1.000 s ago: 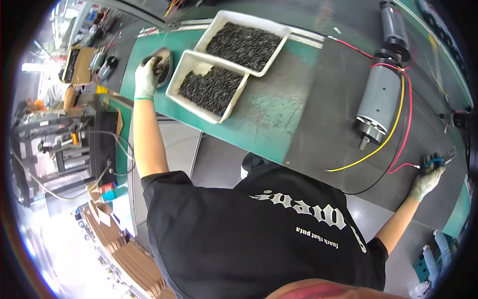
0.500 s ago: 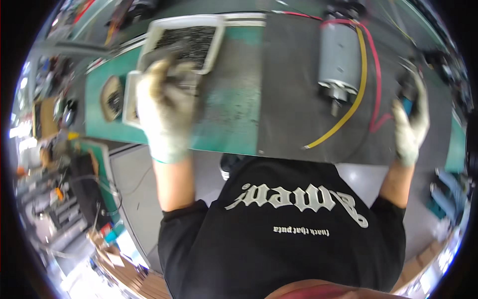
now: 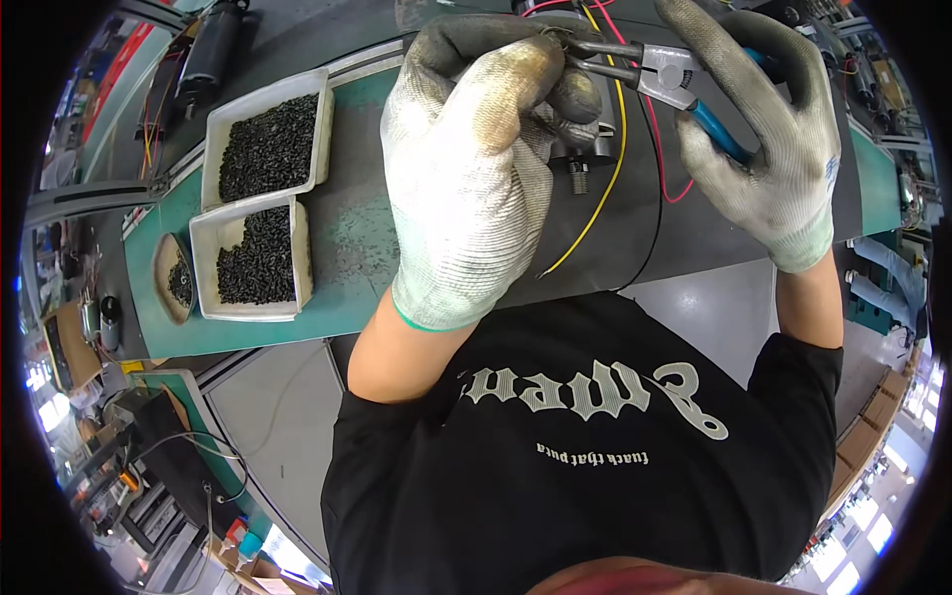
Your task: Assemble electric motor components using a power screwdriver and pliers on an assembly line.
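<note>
Both my hands wear whitish, dirt-stained knit gloves and meet above the far middle of the bench. My left hand (image 3: pixel 471 164) is closed, thumb and fingertips pinched on a small, thin, ring-like piece (image 3: pixel 553 38). My right hand (image 3: pixel 769 129) grips pliers (image 3: pixel 666 75) with blue handles and slender jaws. The jaw tips point left and reach the pinched fingertips; whether they sit in the piece is hard to see. Behind the hands, mostly hidden, lies a motor whose threaded shaft (image 3: pixel 579 177) points toward me.
Two white bins, a far one (image 3: pixel 322 134) and a near one (image 3: pixel 302 258), hold small black parts. Beside them is a beige dish (image 3: pixel 164 283) with a few more. Yellow (image 3: pixel 617 149), red and black wires trail over the dark mat. A dark cylinder (image 3: pixel 211 55) lies far left.
My left hand has left the far bin and moved right, with the small piece pinched in it. My right hand has brought the pliers left and up to meet it. The view has shifted.
</note>
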Demonstrator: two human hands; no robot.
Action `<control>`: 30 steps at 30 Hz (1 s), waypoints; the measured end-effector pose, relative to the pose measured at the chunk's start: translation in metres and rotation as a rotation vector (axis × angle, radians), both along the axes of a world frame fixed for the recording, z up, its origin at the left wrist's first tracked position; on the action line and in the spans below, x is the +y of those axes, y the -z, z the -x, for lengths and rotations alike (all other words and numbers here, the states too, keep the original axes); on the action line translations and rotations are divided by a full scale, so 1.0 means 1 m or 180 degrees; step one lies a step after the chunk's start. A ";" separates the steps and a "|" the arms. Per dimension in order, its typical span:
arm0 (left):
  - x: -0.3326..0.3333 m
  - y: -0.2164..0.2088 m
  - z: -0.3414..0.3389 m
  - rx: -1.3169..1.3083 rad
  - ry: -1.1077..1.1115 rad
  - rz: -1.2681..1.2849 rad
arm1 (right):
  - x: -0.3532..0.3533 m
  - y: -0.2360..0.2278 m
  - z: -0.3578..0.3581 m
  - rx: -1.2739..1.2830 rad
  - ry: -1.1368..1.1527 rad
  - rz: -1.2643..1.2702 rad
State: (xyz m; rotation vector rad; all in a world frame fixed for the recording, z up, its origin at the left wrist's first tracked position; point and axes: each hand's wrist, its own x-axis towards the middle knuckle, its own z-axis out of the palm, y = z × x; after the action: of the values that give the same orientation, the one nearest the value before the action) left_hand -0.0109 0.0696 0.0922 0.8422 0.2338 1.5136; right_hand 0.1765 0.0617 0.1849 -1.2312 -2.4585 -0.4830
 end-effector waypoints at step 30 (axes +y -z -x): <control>0.149 0.048 -0.051 0.4859 -0.1270 0.0877 | 0.098 0.169 -0.049 0.6648 -0.0120 0.4231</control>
State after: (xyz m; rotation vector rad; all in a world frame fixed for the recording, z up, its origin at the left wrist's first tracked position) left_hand 0.0398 0.2186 0.0442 1.6269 1.7455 0.8256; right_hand 0.2251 0.1595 0.0162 -0.8440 -0.5662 1.7498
